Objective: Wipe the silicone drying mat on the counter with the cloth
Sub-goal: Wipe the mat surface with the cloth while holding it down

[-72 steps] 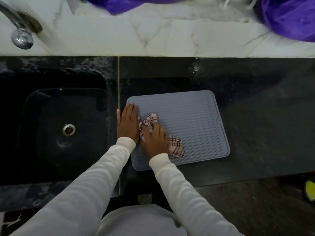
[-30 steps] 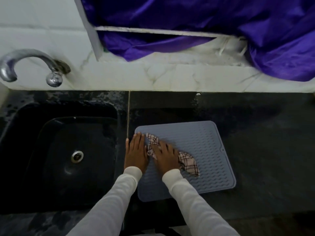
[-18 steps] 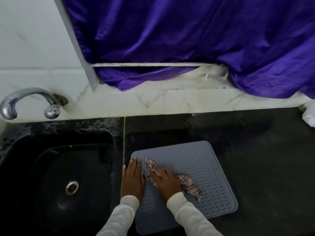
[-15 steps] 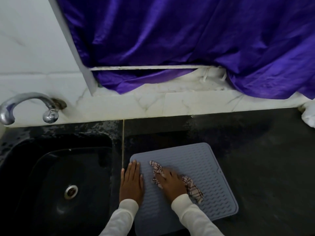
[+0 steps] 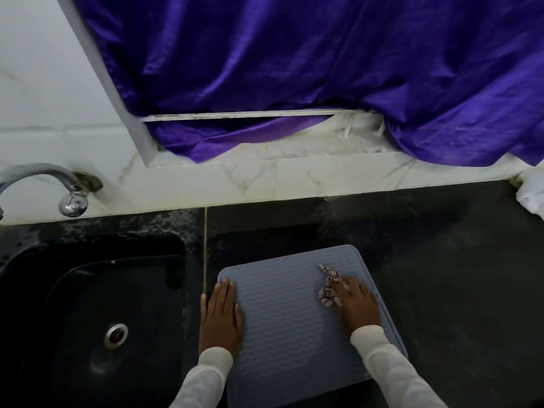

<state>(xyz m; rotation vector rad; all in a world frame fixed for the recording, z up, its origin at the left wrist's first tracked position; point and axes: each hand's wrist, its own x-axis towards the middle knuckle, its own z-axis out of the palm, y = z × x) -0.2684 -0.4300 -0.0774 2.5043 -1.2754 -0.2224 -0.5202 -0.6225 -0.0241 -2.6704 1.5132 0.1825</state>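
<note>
The mat (image 5: 294,319) lies at lower centre, its near edge cut off. The right hand (image 5: 357,304) covers most of the blurred checked cloth (image 5: 329,285), fingers pressing it. The left hand (image 5: 220,315) rests flat on the mat's left edge.

Readable text: we find none anywhere in view.
Labels or brands: we see none on the mat (image 5: 288,328), cloth (image 5: 329,285) or tap (image 5: 69,187).
Numbers and signs: we can make out none.

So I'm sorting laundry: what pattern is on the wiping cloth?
The small crumpled cloth is checked, dark lines on pale fabric, seen in the head view.
</note>
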